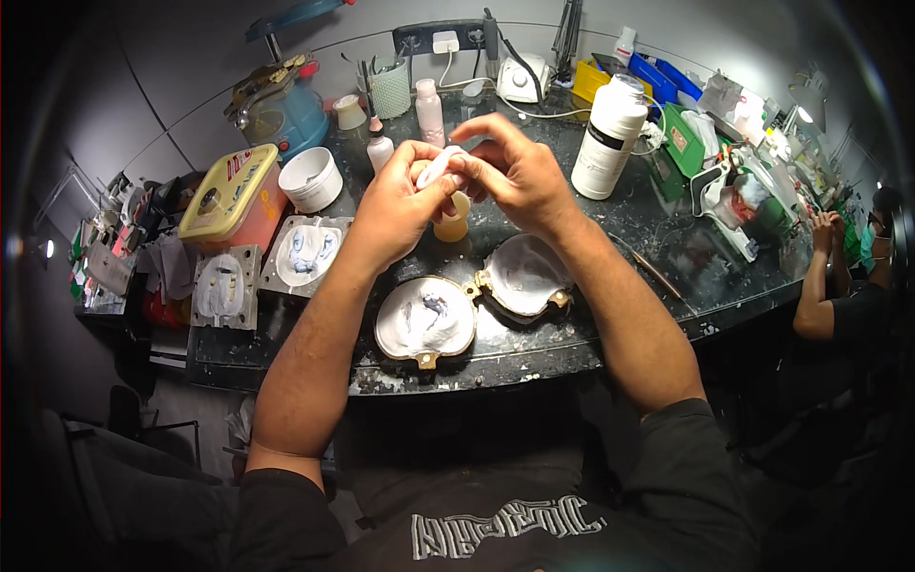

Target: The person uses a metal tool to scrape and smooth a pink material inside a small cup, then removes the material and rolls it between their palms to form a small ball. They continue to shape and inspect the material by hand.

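Observation:
Above the middle of the bench, my left hand [396, 212] and my right hand [519, 181] meet around a small, pale pinkish-white lump [438, 168]. Thumbs and fingertips pinch it from both sides; the right index finger is raised and bent. Part of the lump is hidden by fingers. Below my wrists lie two round brass-rimmed denture flask halves filled with white plaster. The left half [448, 334] has a dark-marked hollow, while the right half [524, 272] is partly covered by my right forearm. Behind my hands stands a small amber cup [452, 227].
Left are a yellow-lidded tub [229, 195], a white bowl [311, 179] and two square plaster molds [303, 255]. A pink bottle [430, 112] and dropper bottle [379, 151] stand behind. Right are a large white bottle [610, 138], a thin tool [658, 272] and another person [839, 305].

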Demonstrator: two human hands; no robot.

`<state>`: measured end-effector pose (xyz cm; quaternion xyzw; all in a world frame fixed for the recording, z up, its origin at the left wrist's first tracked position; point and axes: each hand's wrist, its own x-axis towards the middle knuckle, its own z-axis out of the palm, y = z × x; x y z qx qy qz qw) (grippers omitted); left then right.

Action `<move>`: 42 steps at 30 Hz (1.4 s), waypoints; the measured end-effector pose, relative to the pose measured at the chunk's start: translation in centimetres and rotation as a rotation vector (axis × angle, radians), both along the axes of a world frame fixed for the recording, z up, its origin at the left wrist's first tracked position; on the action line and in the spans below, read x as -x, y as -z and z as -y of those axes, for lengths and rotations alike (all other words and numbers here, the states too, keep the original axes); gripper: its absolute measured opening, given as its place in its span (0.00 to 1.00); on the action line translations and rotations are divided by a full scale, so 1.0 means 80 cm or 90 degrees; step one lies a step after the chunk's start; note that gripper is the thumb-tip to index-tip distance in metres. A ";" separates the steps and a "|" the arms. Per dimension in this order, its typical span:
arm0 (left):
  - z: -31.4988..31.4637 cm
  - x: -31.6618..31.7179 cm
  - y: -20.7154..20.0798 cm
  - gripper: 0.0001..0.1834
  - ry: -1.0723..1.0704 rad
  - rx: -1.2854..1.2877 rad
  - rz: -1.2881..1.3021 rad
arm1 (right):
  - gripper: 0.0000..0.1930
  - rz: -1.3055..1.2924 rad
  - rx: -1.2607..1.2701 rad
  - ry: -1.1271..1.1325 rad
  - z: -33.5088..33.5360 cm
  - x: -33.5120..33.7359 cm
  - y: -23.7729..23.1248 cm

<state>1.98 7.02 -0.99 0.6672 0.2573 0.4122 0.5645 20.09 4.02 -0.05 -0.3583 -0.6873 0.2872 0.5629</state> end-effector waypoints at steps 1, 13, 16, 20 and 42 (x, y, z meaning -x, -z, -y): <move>-0.003 0.002 0.004 0.16 -0.009 -0.052 -0.030 | 0.06 0.001 0.002 -0.001 0.001 -0.002 -0.001; -0.002 -0.007 0.003 0.13 0.008 0.054 0.119 | 0.12 -0.002 -0.070 0.040 -0.015 -0.010 0.012; 0.004 -0.010 -0.001 0.14 -0.030 -0.002 0.118 | 0.13 -0.020 0.031 -0.022 -0.012 -0.010 0.009; -0.002 0.004 -0.009 0.13 -0.029 0.005 0.027 | 0.12 -0.146 0.106 -0.107 -0.014 -0.012 0.008; 0.026 -0.023 -0.018 0.20 0.078 0.267 0.314 | 0.10 -0.087 0.101 -0.081 0.013 0.020 0.005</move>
